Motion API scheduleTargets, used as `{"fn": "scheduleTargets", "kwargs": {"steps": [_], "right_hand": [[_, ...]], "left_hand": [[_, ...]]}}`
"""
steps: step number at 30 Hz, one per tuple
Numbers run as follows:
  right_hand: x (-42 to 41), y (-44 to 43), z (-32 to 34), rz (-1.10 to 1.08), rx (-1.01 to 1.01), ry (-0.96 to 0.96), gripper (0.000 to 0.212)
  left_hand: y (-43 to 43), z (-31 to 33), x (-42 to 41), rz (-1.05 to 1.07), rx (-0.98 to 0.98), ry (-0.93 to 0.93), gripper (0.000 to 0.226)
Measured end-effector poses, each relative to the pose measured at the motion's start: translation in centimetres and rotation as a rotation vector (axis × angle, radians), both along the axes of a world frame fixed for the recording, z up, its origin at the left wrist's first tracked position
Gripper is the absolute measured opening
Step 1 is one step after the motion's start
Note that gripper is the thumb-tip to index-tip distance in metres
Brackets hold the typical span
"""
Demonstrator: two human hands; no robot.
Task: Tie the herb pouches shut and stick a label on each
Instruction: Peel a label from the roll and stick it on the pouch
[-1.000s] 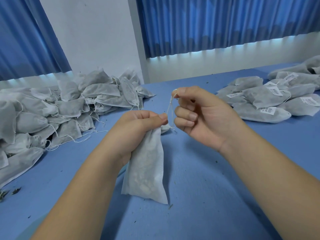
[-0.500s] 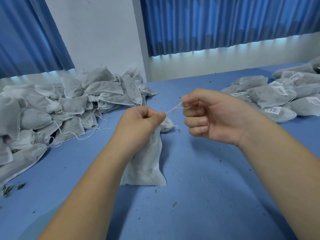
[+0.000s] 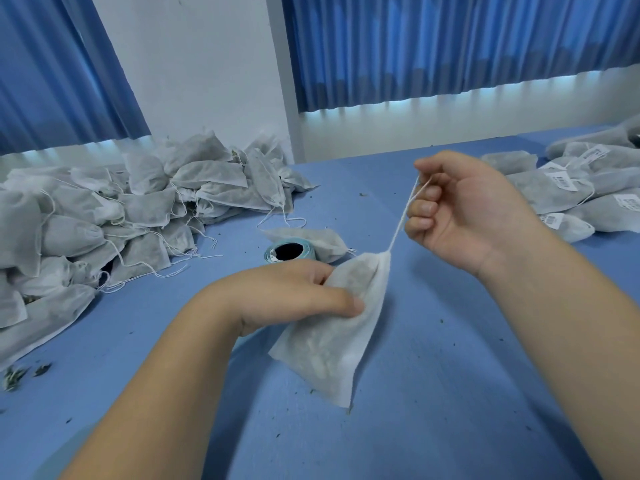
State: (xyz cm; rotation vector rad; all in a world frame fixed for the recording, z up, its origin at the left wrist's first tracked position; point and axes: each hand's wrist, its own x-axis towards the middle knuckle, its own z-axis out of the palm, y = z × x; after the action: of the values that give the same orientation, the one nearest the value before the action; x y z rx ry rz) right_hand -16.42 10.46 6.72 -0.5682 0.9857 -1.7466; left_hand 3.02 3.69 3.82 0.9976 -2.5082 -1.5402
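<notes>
White non-woven herb pouch [image 3: 332, 334] hangs tilted at the centre of the frame, low over the blue desk [image 3: 450, 410]. Whether its bottom corner touches the surface cannot be told. Your left hand [image 3: 291, 292], lower centre, grips the pouch by its upper left edge, with the fabric pinched between thumb and fingers [image 3: 318, 271]. Your right hand [image 3: 460, 206], right of centre and higher, has its fingers [image 3: 420, 211] curled in and pinching a thin white drawstring [image 3: 401, 220]. The string runs taut, down and to the left, to the gathered mouth of the pouch.

From the way it drapes, expect the pouch to be light, soft and limp. Pale lumps show through the cloth, so the filling is probably loose and will shift. The fabric looks thin, and a hard tug might tear it or shake out crumbs. Green flecks already dot the desk. The best hold is likely at the neck, just under the gathers, so the body cannot swing while you knot. The string is fine and may slip, so a turn round one finger would help.

At the upper left lies a heap of unlabelled pouches [image 3: 138, 216] with loose strings. At the right edge sits a group of labelled pouches [image 3: 571, 195] bearing barcode stickers. Just beyond your left hand are a pale blue label roll [image 3: 304, 247] and a single pouch [image 3: 325, 242] beside it.
</notes>
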Motion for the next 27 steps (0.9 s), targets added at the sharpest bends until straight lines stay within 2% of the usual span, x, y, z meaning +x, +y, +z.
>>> {"fn": "scheduleTargets", "kwargs": {"steps": [2,4,7,9,13,16,18,20,23,24,27], "right_hand": [[0.2,0.1,0.1,-0.019,-0.034,0.021,0.028],[0.6,0.2,0.1,-0.068,-0.079,0.104,0.028],[2.1,0.3,0.0,-0.169,-0.160,0.395,0.025],[3.4,0.3,-0.4,-0.181,-0.210,0.660,0.023],[5.4,0.0,-1.8,-0.179,-0.280,1.130,0.021],[5.5,-0.1,-2.6,-0.230,-0.308,1.365,0.014],[5.4,-0.2,-2.9,-0.254,-0.328,1.437,0.011],[5.2,-0.4,-3.0,-0.256,-0.340,1.467,0.009],[4.7,-0.6,-3.2,-0.242,-0.338,1.482,0.012],[4.5,-0.6,-3.2,-0.244,-0.344,1.480,0.015],[4.1,-0.6,-3.4,-0.252,-0.353,1.506,0.024]], "left_hand": [[-0.2,-0.3,-0.1,0.066,-0.021,0.044,0.015],[-0.3,-0.6,-0.6,0.225,-0.098,0.120,0.028],[-0.3,-1.3,-1.7,0.476,-0.287,0.222,0.032],[-0.1,-1.4,-2.3,0.555,-0.359,0.255,0.035],[0.1,-0.9,-2.6,0.581,-0.325,0.379,0.047],[0.2,-0.4,-2.4,0.671,-0.129,0.473,0.037],[0.2,-0.1,-2.3,0.709,-0.013,0.509,0.028],[0.2,0.0,-2.1,0.681,0.001,0.518,0.028],[-0.4,-0.1,-1.8,0.514,0.146,0.615,0.056],[-0.5,-0.1,-1.7,0.462,0.217,0.666,0.057],[-0.7,-0.2,-1.3,0.382,0.284,0.715,0.035]]}}
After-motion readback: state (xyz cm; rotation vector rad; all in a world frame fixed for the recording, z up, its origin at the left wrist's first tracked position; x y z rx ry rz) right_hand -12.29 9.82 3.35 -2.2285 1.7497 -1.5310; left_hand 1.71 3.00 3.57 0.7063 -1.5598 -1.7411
